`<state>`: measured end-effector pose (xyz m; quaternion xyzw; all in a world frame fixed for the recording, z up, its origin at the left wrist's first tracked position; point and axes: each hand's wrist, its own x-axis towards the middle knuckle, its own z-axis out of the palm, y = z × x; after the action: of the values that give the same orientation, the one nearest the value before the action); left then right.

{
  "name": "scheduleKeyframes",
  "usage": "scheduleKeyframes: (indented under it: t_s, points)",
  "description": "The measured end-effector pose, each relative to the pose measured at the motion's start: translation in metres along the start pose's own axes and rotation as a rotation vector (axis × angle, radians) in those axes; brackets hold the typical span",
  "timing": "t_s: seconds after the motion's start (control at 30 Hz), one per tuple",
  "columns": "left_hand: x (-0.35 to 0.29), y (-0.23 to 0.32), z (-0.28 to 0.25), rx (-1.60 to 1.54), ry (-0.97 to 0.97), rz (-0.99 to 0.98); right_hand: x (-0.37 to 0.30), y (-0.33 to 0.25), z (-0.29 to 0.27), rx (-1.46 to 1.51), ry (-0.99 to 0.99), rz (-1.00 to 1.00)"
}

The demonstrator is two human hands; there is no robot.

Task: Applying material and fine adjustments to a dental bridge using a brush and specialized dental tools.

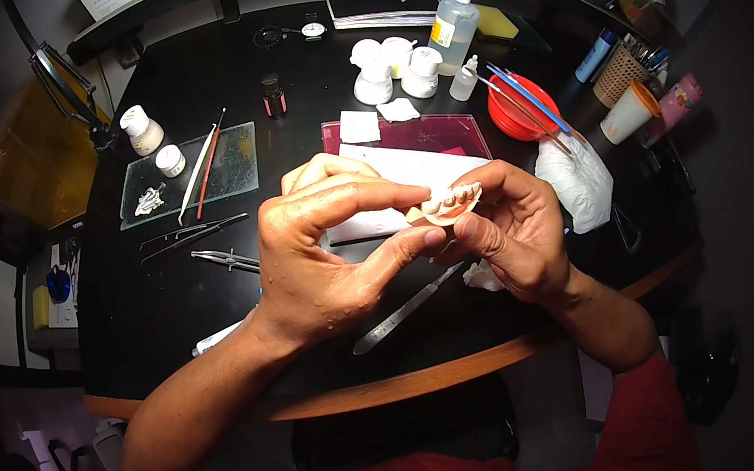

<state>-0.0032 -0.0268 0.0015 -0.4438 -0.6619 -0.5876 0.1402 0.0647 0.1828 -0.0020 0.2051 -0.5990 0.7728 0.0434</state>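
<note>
A small dental model (451, 208) with a row of cream teeth and a pinkish gum part is held up over the front half of the black table. My left hand (326, 253) pinches its left end between thumb and forefinger. From the other side, my right hand (517, 229) grips it, thumb at the front and fingers behind. Both hands partly cover the model. Under them lies a metal spatula (399, 318), with a crumpled white tissue (483, 276) beside my right hand. Behind the model, a white paper sheet (416, 171) rests on a dark red plate (449, 132).
A glass slab (230, 165) at left carries brushes and a small jar (171, 160). Tweezers (192, 234) lie before it. White-capped bottles (373, 80) and a large clear bottle (455, 29) stand at the back. A red bowl (515, 112) holding brushes and a white cloth (579, 186) are at right.
</note>
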Motion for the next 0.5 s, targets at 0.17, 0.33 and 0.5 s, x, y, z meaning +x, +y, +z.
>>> scheduleKeyframes:
  t_s: [0.17, 0.33, 0.5]
  points:
    - [-0.0019, 0.0009, 0.0005, -0.007, -0.003, -0.025, 0.001, -0.0021, 0.001, -0.026, 0.0, 0.021]
    - [-0.0019, 0.0, 0.0004, -0.026, 0.017, -0.047, 0.0, -0.0013, 0.0005, -0.083, 0.015, -0.014]
    - [-0.0008, -0.003, -0.0007, 0.011, -0.008, 0.021, 0.0002, -0.0002, -0.0001, -0.171, 0.005, -0.095]
